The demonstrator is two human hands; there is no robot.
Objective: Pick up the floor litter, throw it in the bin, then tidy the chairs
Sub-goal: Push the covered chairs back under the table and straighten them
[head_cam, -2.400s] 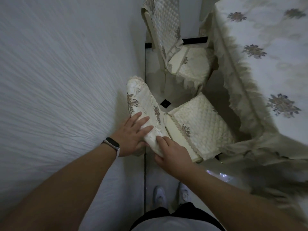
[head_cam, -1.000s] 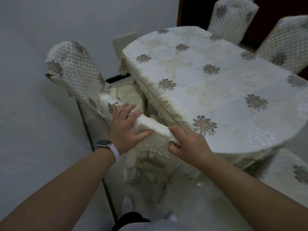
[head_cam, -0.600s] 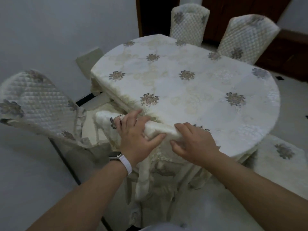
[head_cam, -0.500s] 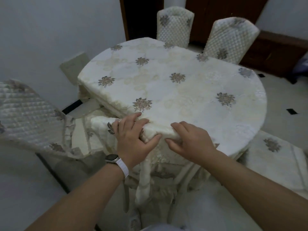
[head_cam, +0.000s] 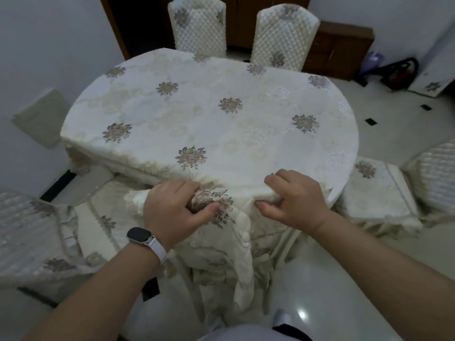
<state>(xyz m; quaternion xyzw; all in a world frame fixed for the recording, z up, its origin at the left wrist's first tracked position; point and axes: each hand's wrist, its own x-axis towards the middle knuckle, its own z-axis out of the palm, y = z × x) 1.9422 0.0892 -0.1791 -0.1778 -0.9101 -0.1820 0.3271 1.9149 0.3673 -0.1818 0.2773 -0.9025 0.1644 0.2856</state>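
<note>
One large oval table point(head_cam: 221, 124), draped in a cream flowered cloth, spreads just beyond both hands. Past it stand two quilted far chairs point(head_cam: 197, 23). A left chair point(head_cam: 32, 237) sits outside the left hand, and a right chair point(head_cam: 374, 193) outside the right. The nearest chair point(head_cam: 241, 254) is tucked against the table edge. The left hand point(head_cam: 177, 207) and right hand point(head_cam: 295, 200) both clasp the top of its covered back, fingers curled round it. A watch point(head_cam: 139, 235) circles the left wrist.

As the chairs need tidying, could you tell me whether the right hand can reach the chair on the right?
Probably yes: nothing lies between the right hand and that chair's seat, though it must first release the chair back.
</note>
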